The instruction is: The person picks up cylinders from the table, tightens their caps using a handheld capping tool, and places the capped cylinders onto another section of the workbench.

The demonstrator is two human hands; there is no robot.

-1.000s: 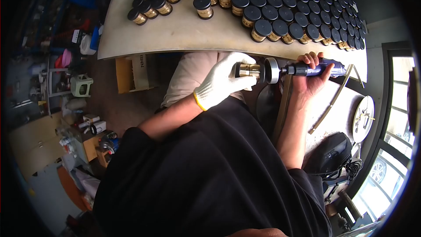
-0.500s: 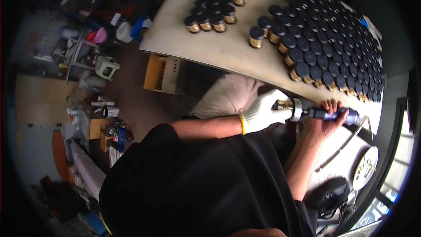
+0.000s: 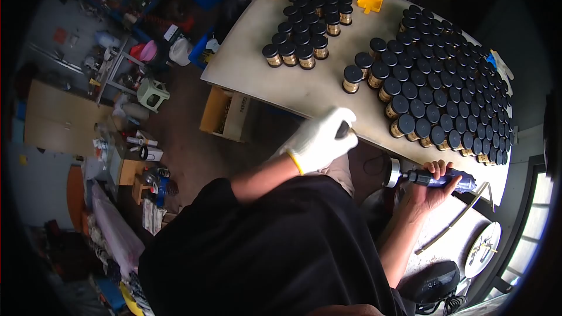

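Note:
My left hand, in a white knit glove with a yellow cuff, is closed around a small jar; its dark lid shows between thumb and fingers, and the glove hides most of the rest. It is raised just off the near edge of the table. My bare right hand grips a blue-purple power driver that lies sideways. On the driver's left end is a round, pale, cup-shaped head, apart from the jar. Nearest the left hand on the table, a black-lidded jar stands upright.
Black-lidded jars crowd the right of the table in a large block, with a smaller group further left. Yellow plastic pieces lie at the far edge. Below stand a cardboard box and a green stool.
My left hand has drawn the jar away from the driver's head, up and to the left. The driver stays in my right hand, slightly lower in view. The view has shifted a little.

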